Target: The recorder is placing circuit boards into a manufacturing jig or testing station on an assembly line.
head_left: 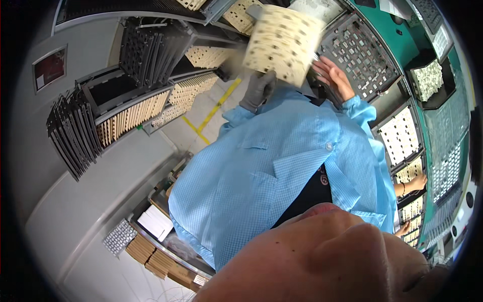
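A cream rectangular board point(285, 44) with rows of dark holes or spots is raised in front of my chest, slightly tilted and blurred. My left hand point(259, 90), in a grey glove, grips it by its near-left edge. Beside the board's right edge is my bare right hand point(336, 78), its fingers stretched out and apart; whether they touch the board I cannot tell. To the right of that hand lies a dark tray point(390, 80) holding many small parts in rows.
At left, racks hold upright cream boards point(133, 118) and black frames point(73, 133). More cream boards point(400, 136) lie along the green bench point(375, 22) at right, where another person's hand point(417, 182) reaches in. A black bin point(432, 83) holds pale pieces.
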### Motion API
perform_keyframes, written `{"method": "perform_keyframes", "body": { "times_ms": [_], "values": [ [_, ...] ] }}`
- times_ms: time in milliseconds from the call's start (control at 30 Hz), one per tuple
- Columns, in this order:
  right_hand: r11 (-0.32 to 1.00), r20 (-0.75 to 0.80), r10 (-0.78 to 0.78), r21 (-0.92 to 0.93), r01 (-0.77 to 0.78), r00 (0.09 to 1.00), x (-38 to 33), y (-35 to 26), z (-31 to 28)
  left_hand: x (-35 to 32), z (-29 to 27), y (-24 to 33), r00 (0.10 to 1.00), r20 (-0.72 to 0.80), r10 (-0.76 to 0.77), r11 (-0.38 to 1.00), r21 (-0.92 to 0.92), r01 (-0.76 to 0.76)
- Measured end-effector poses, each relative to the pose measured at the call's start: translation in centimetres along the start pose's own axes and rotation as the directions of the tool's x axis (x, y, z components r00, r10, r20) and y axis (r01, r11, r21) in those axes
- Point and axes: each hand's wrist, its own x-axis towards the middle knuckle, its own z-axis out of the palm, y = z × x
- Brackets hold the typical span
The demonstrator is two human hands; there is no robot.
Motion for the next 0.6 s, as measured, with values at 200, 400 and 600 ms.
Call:
{"method": "perform_keyframes", "body": {
  "times_ms": [200,400,600],
  "values": [
    [0.941,0.119,-0.134,0.326,0.089,0.984,-1.4,2.2,-3.5,3.0,0.9,6.6,0.854,0.453,-0.255,0.963,0.198,0.183],
    [0.874,-0.293,-0.267,0.328,0.359,0.918,-2.3,0.3,-1.5,10.4,3.2,7.4,0.67,0.717,-0.193,0.979,0.187,0.081],
    [0.832,-0.707,-0.339,0.081,0.548,0.62,0.6,-4.9,-0.8,13.9,5.9,8.5,0.694,0.651,-0.309,0.895,0.446,-0.02]
  ]
}}
